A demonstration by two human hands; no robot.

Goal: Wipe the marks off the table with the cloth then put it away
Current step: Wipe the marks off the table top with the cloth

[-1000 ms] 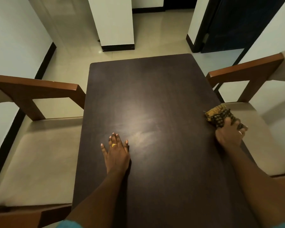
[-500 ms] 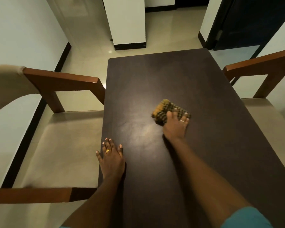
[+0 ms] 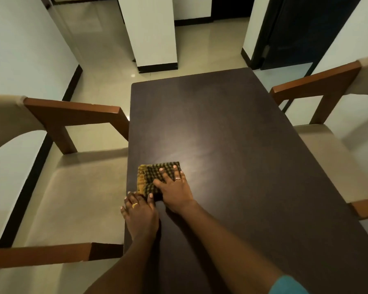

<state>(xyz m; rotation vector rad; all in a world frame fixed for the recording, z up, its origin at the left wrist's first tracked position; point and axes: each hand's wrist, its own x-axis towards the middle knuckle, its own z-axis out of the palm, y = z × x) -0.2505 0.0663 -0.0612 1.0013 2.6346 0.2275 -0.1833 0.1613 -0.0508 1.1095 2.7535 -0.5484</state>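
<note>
A folded yellow-and-black checked cloth (image 3: 150,177) lies flat on the dark brown table (image 3: 232,128), close to its left edge. My right hand (image 3: 174,190) presses down on the cloth with spread, straight fingers. Just below the cloth, my left hand (image 3: 139,213) rests flat on the table at the left edge, its fingertips touching the cloth's near side. A pale smeared sheen shows on the tabletop to the right of the cloth.
A cushioned wooden armchair (image 3: 72,187) stands tight against the table's left side, and another armchair (image 3: 327,145) against the right side. Beyond the table's far end are tiled floor, a white pillar (image 3: 151,32) and a dark door (image 3: 295,28).
My right hand has slid the cloth from the table's right edge across the middle to the left edge, next to my left hand. The left hand stayed resting on the table.
</note>
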